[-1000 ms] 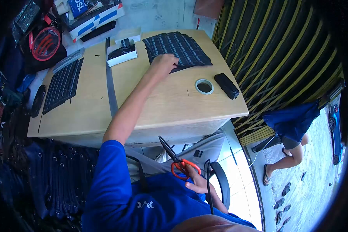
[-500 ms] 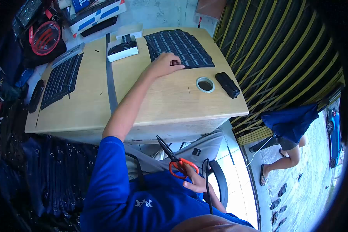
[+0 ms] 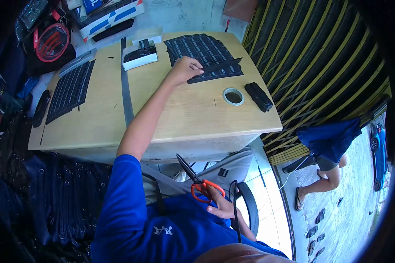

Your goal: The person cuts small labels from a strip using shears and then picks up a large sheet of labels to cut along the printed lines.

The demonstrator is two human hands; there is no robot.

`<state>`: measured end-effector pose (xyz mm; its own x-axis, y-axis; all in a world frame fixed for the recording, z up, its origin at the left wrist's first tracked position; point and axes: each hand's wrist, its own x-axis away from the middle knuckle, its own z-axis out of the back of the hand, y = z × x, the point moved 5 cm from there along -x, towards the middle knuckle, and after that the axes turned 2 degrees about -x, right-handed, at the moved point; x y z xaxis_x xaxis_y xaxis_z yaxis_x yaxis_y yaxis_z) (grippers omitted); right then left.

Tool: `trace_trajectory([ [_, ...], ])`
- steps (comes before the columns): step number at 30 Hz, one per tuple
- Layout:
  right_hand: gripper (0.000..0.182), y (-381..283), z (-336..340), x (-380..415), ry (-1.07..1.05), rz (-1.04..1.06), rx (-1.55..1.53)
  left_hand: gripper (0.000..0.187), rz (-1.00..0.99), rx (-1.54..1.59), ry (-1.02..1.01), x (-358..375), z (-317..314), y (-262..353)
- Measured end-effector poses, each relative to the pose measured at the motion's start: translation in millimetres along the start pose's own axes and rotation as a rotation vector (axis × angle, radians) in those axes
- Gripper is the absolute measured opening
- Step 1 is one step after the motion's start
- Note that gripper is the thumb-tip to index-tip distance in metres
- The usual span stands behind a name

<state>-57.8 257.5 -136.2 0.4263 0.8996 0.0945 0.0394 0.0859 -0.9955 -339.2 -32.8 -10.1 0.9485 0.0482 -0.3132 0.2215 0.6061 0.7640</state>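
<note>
My left hand [image 3: 185, 71] is over the near edge of a dark sheet with rows of small white print [image 3: 197, 46] on the table. Its thumb and fingertips pinch the left end of a narrow dark strip [image 3: 221, 66], which is raised at a slant above the sheet. Low in front of my body, my right hand [image 3: 221, 205] holds scissors with orange handles [image 3: 202, 184]. Their dark blades point up and left, towards the table's front edge. Most of the right forearm is hidden.
On the wooden table [image 3: 171, 118] are a white open box [image 3: 139, 61], a black pouch [image 3: 258, 97], a round hole with a metal rim [image 3: 233, 96] and another printed sheet [image 3: 70, 92]. A folding gate [image 3: 311, 57] stands right. Beyond it is a person's leg [image 3: 320, 186].
My left hand has moved slightly left and up, and the narrow strip is now lifted off the sheet's near edge. The right hand with the scissors has barely moved.
</note>
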Motion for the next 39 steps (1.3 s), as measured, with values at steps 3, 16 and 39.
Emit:
trace_trajectory([
  [3, 0.098, 0.3, -0.7, 0.2, 0.0, 0.008, 0.004, 0.018, 0.014, 0.005, 0.013, -1.5, 0.3, -5.5],
  [16, 0.099, 5.2, -1.3, 0.4, -0.012, 0.002, 0.019, 0.02, 0.129, 0.178, 0.081, -3.6, -2.5, -12.5],
  [39, 0.089, -7.7, -3.9, -12.1, 0.072, -0.011, 0.066, 0.009, -0.298, -0.596, 0.292, 200.1, 142.5, 86.0],
])
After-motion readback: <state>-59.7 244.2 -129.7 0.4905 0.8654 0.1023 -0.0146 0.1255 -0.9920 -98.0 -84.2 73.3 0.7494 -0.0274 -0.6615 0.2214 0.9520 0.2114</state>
